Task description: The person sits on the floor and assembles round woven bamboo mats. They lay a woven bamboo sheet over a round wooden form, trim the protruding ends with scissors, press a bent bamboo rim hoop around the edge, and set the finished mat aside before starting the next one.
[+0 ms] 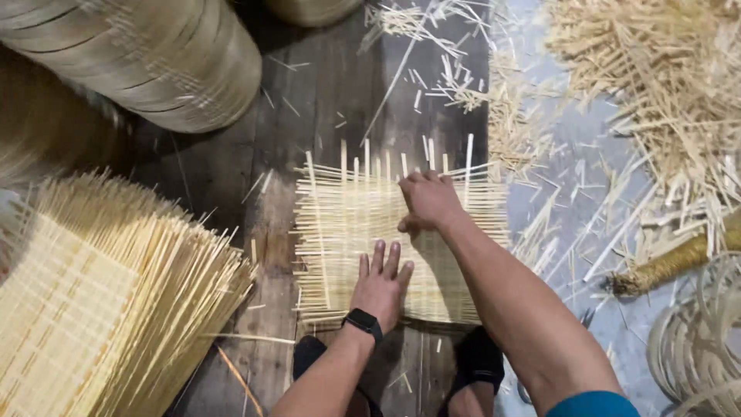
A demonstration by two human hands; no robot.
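Left hand (380, 284) flat, right hand (427, 201) curled, mat (340, 232)

Woven mat in the middle, stacks and scraps all around it.

The woven bamboo mat (347, 232) lies flat on the plank floor (309, 100), straight in front of the person's feet. The left hand (380, 284) rests on the mat's near part; the right hand (427, 202) sits on its far right part, beyond the left one. A stack of finished mats (100, 309) lies to the left. Rolled coils of strip (147, 54) stand behind that, at the far left. Loose bamboo offcuts (656, 93) are heaped to the right and far right. Thin looped strips (695, 347) lie at the near right.
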